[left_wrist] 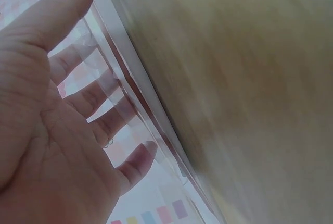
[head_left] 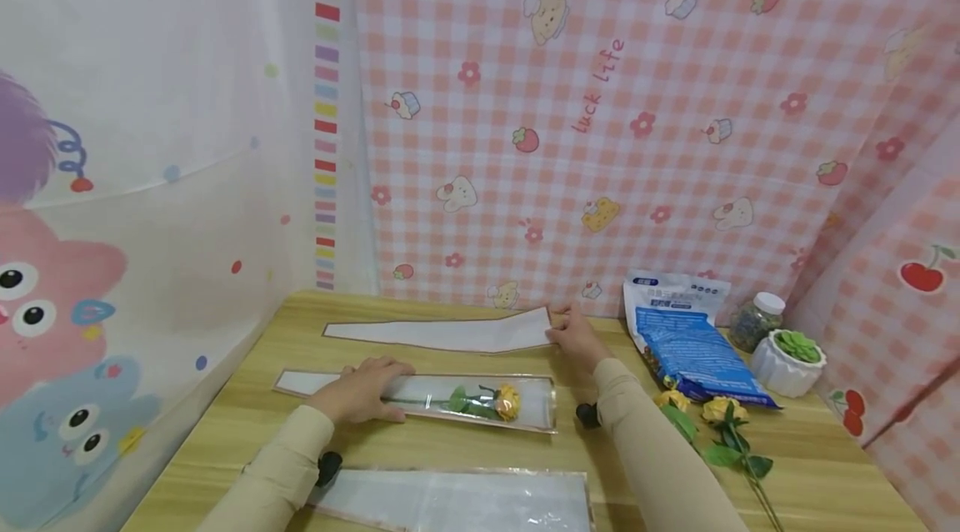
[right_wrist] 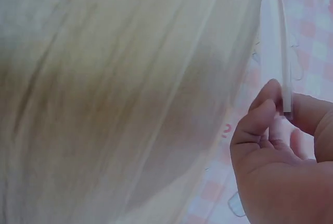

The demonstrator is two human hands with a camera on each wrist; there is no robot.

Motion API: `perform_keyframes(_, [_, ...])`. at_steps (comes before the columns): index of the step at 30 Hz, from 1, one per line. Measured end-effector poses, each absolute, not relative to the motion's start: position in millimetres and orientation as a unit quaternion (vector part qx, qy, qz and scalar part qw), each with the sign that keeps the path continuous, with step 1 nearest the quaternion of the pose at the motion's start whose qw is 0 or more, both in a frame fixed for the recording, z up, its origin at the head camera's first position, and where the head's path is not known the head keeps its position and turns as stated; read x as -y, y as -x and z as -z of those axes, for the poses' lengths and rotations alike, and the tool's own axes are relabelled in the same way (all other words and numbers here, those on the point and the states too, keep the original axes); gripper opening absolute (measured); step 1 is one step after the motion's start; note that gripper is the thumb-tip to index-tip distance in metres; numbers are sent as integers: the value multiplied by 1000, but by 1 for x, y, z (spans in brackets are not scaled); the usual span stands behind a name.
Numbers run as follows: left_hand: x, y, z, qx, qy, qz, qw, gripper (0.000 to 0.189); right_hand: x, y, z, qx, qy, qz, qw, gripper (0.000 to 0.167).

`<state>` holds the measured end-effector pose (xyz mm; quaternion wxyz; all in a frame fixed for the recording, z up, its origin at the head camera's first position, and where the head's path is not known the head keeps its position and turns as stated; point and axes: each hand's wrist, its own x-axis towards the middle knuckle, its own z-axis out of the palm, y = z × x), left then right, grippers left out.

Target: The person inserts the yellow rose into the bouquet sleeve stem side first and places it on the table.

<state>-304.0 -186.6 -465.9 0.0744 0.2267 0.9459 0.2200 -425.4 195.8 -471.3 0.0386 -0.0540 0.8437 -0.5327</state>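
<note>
Right now, I am pinching the wide end of a long, tapering white sleeve with a thin brown border (head_left: 450, 333) in the upper middle of the counter (head_left: 247, 432), using the thumb and fingers of my right hand (head_left: 581, 340); the right wrist view is showing its slim edge caught between them. My left hand (head_left: 363, 392) is lying across a clear-fronted, tapering white sleeve with a shiny rim (head_left: 435, 388) in the lower middle of the frame, its fingers stretching out and touching the film rather than curling round it. Inside, a yellow rose with green leaves (head_left: 507, 403) is lying with its bloom toward the wide right end. Along the bottom edge, a broad clear-and-white sleeve (head_left: 465, 499) is lying flat.

The material is looking thin and slick to me, so squeezing too hard could be creasing that far corner, while pulling by one end could be bending the narrow left part. Pressing down with my left hand could be kinking the stem or crumpling the film; I am not managing to tell whether the wide end is sealed, and if it isn't, tilting could be letting the bloom slide out. My right forearm is also hanging near two loose yellow roses (head_left: 723, 409) at lower right, so swinging it outward could be knocking them.
</note>
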Motion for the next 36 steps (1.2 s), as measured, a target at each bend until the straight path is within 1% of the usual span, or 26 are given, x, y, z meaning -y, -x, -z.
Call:
perform_keyframes(2, [186,304,467,-947,-227,-217,73,68,-197,423,470,-843,65,534,29,39])
perform_keyframes(3, [186,304,467,-946,-228,-216,72,68,-197,422,469,-842,72,534,24,38])
perform_keyframes(7, [186,303,465,-946,-231,-217,69,68,-197,418,463,-843,102,528,2,24])
perform_keyframes(10, [186,301,464,-946,-232,-217,70,68,-196,416,458,-847,119,517,-2,19])
perform_keyframes(13, [186,300,464,-947,-232,-213,70,67,-196,413,452,-847,126,517,19,21])
perform_keyframes(15, [186,300,464,-947,-233,-210,69,67,-194,411,448,-837,130,529,47,24])
perform_keyframes(18, [186,301,465,-947,-235,-210,67,67,-192,408,442,-816,137,555,87,32])
perform_keyframes(22, [186,301,466,-946,-234,-214,67,66,-190,404,436,-788,151,584,121,44])
perform_keyframes(24, [186,301,467,-945,-235,-216,68,66,-190,402,435,-783,154,588,130,39])
perform_keyframes(30, [185,301,466,-944,-239,-216,67,65,-187,402,437,-800,152,567,123,14])
perform_keyframes(31, [185,301,465,-944,-238,-216,67,65,-186,402,438,-802,155,563,126,14])
perform_keyframes(32, [185,301,466,-945,-238,-215,67,65,-186,402,438,-804,157,558,130,18])
perform_keyframes(36, [185,300,466,-946,-235,-213,65,65,-186,402,441,-807,184,538,161,46])
